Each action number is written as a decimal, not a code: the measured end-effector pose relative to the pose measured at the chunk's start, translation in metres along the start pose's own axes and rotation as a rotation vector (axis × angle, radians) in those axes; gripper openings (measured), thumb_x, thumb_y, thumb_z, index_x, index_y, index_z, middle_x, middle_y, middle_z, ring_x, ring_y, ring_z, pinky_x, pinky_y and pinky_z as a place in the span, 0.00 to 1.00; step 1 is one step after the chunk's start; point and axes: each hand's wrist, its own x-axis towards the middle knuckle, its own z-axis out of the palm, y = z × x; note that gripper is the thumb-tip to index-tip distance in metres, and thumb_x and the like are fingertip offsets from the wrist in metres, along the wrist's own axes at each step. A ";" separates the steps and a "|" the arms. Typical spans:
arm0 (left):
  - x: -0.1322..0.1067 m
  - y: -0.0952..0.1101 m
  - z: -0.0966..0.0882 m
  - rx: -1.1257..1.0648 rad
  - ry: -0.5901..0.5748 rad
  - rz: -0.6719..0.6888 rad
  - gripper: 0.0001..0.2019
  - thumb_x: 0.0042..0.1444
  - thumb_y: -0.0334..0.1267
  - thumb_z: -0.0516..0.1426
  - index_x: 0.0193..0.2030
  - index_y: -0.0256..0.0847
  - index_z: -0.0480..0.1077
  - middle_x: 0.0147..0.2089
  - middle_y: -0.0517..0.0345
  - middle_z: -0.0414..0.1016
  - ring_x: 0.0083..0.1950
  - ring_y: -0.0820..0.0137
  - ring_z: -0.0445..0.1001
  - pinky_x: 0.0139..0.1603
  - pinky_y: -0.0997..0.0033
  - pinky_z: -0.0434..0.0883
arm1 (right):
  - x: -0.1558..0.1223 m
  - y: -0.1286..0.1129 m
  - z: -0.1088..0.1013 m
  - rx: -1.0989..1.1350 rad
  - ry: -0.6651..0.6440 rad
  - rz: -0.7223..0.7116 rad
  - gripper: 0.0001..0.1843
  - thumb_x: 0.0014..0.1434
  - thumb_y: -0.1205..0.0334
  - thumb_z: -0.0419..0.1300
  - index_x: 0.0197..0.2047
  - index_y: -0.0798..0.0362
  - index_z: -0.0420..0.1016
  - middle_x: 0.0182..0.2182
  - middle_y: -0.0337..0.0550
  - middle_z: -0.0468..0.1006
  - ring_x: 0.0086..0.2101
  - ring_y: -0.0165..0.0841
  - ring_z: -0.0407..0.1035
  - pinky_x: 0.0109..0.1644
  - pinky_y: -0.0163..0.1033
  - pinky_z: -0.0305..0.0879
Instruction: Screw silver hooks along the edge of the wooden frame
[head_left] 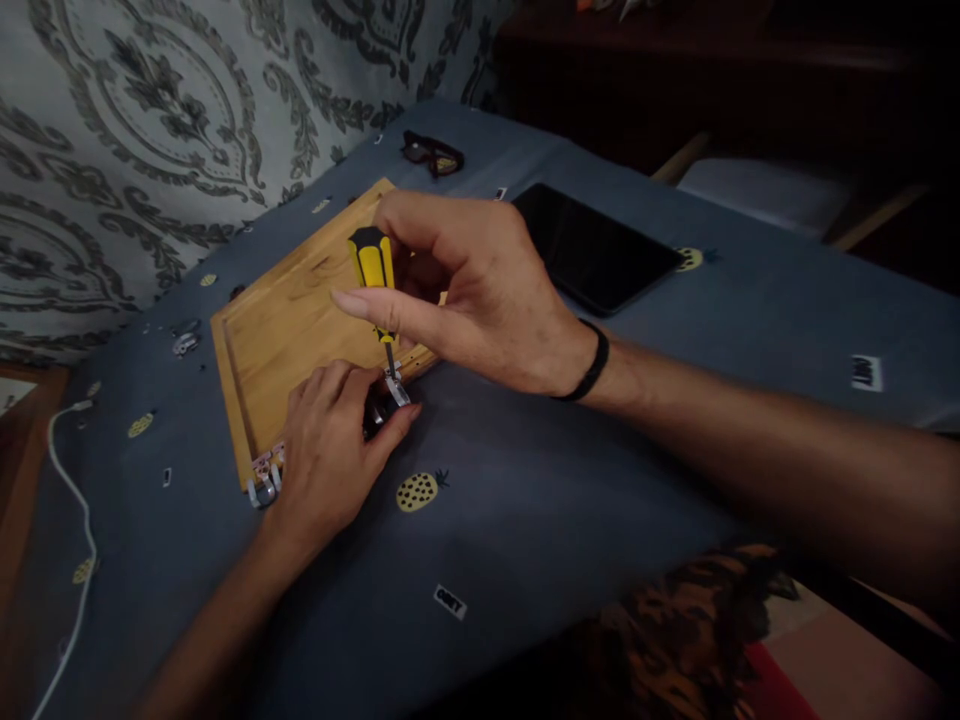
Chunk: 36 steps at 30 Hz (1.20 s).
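Note:
My right hand (487,290) grips a yellow-and-black screwdriver (371,262) by its handle, thumb across the front. The shaft points down, its tip at a metal hinge (400,391) on the near edge of a framed wooden panel (281,345). My left hand (330,440) rests over that same edge, with thumb and forefinger closed around the hinge. Part of the hinge is hidden by the fingers. Another metal hinge (262,488) sits at the panel's near left corner. Any screw under the tip is too small to make out.
A black tablet (592,250) lies right of the panel, with dark sunglasses (433,154) beyond it. Small metal hardware (184,342) lies to the left. A white cable (84,510) runs along the left side of the blue cloth (540,500). Patterned fabric (165,120) rises behind.

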 end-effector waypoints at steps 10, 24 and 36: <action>0.000 0.000 0.000 0.014 -0.005 -0.002 0.12 0.65 0.47 0.61 0.48 0.43 0.74 0.44 0.52 0.77 0.48 0.55 0.74 0.50 0.54 0.69 | 0.000 -0.002 -0.001 -0.006 -0.068 -0.059 0.26 0.71 0.40 0.53 0.31 0.50 0.56 0.29 0.32 0.56 0.29 0.24 0.54 0.35 0.33 0.61; 0.001 0.002 0.000 0.010 0.021 0.000 0.10 0.65 0.45 0.61 0.49 0.43 0.74 0.47 0.51 0.78 0.51 0.52 0.75 0.53 0.51 0.71 | 0.003 -0.007 -0.008 -0.142 -0.194 -0.043 0.25 0.70 0.43 0.56 0.28 0.51 0.58 0.24 0.30 0.63 0.28 0.23 0.60 0.35 0.33 0.62; 0.000 0.002 0.000 0.007 0.009 -0.003 0.12 0.65 0.46 0.61 0.49 0.42 0.74 0.43 0.52 0.76 0.47 0.55 0.74 0.51 0.52 0.71 | -0.003 -0.021 -0.002 -0.050 0.173 -0.007 0.21 0.70 0.46 0.60 0.31 0.52 0.64 0.29 0.33 0.65 0.25 0.23 0.62 0.29 0.33 0.63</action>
